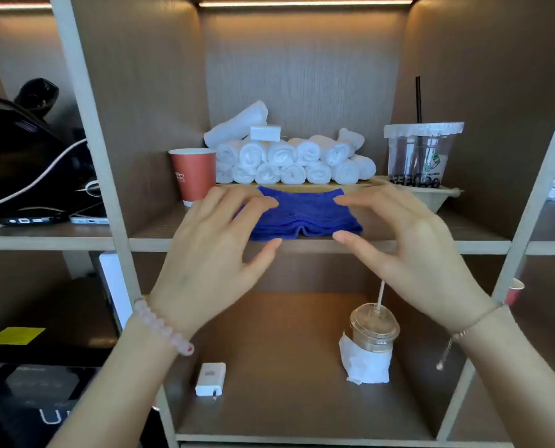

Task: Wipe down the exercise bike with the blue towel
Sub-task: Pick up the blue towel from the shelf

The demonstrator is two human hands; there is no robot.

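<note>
You are facing a wooden shelf unit (pixel 159 244) with both bare hands raised in front of its middle shelf. A folded blue towel (pixel 305 218) lies at the front edge of that shelf, between your hands. Your left hand (pixel 214 260) reaches in from the left with its fingers spread over the towel's left end, and your right hand (pixel 408 250) mirrors it on the right, fingertips at the towel's right end. Each hand's grip is loose and unclenched, thumb apart from fingers, with no cloth pinched in it. A pink bead bracelet (pixel 163 328) circles your left wrist and a thin chain bracelet (pixel 470 328) your right. Just behind the towel, a stack of rolled white towels (pixel 289 160) sits on a tray. A red paper cup (pixel 193 176) stands left of the stack, and a clear plastic cup with a black straw (pixel 423 153) stands to its right. On the shelf below, a white charger plug (pixel 210 379) lies left of a lidded plastic cup wrapped in a napkin (pixel 371 344). In the compartment to the left, a black bag (pixel 21 156) and a white cable (pixel 43 179) are visible.
</note>
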